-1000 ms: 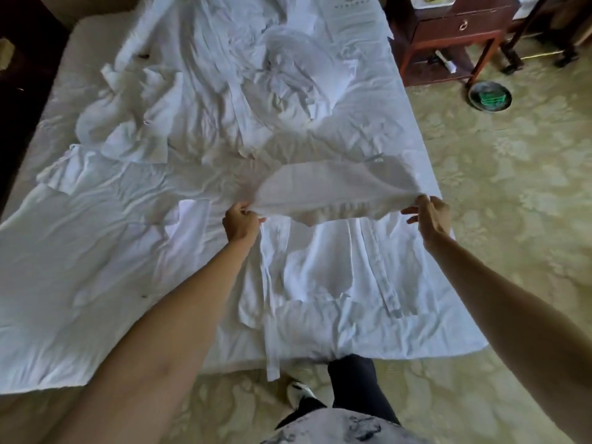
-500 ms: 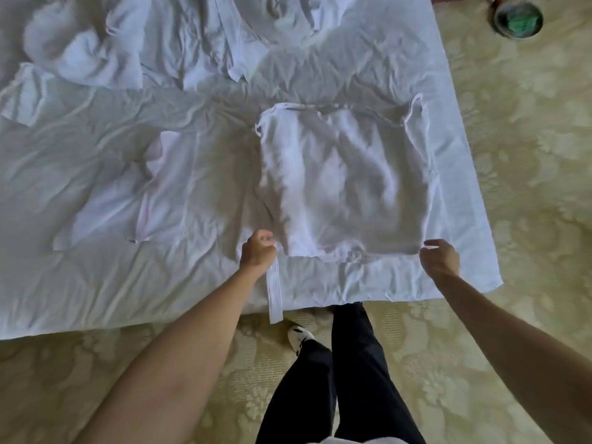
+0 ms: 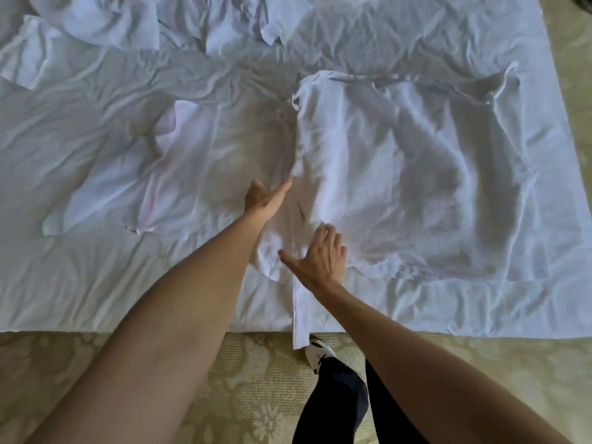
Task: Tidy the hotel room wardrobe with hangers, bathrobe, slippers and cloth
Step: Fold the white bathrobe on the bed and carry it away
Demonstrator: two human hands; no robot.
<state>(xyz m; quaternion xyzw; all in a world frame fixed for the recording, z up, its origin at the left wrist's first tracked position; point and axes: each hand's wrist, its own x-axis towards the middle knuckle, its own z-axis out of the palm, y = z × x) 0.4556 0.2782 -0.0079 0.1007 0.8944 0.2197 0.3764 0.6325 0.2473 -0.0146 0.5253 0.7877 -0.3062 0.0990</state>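
Observation:
A white waffle-weave bathrobe [image 3: 400,174] lies folded into a rough rectangle on the bed's near right part. My left hand [image 3: 262,200] lies flat with straight fingers along the robe's left edge. My right hand [image 3: 320,257] presses flat, fingers spread, on the robe's near left corner. The robe's belt [image 3: 301,315] hangs over the bed's near edge toward the floor. Neither hand grips anything.
The bed sheet [image 3: 96,283] is wrinkled. Another white garment [image 3: 153,174] lies flat to the left, and crumpled white cloths [image 3: 105,24] sit at the far left. Patterned carpet [image 3: 250,395] lies below the bed edge, where my dark-trousered legs [image 3: 336,405] stand.
Both hands let go of the robe's near corners after laying the fold down. My right hand crossed left to the near left corner, and my left hand moved up the left edge, flat.

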